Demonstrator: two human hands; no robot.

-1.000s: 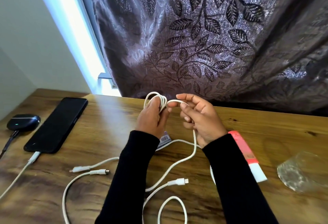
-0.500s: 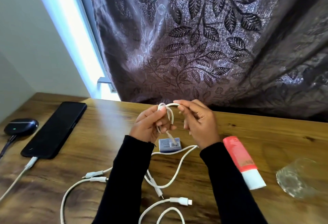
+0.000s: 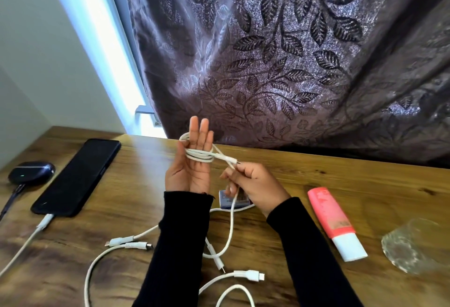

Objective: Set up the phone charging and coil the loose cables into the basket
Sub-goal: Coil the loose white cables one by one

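Observation:
My left hand [image 3: 192, 160] is held up flat, palm toward me, fingers straight, with a white cable [image 3: 199, 155] wound in several loops round the fingers. My right hand [image 3: 253, 182] pinches the same cable just past its connector, to the right of the loops. The cable's free part hangs down to the wooden table [image 3: 316, 185]. Other loose white cables [image 3: 129, 243] lie on the table near my forearms. A black phone [image 3: 78, 177] lies at the left with a white charging cable [image 3: 42, 221] plugged into its near end. No basket is in view.
A dark earbud case [image 3: 31, 173] with a lit dot sits left of the phone, a dark cord leading from it. A small blue box [image 3: 233, 199] lies under my right hand. A pink tube [image 3: 333, 219] and a clear glass [image 3: 418, 246] lie at the right. A curtain [image 3: 292, 63] hangs behind.
My left hand has opened flat from a curled grip, and the cable now sits as loops round its fingers. My right hand has dropped lower right, pulling the cable end taut.

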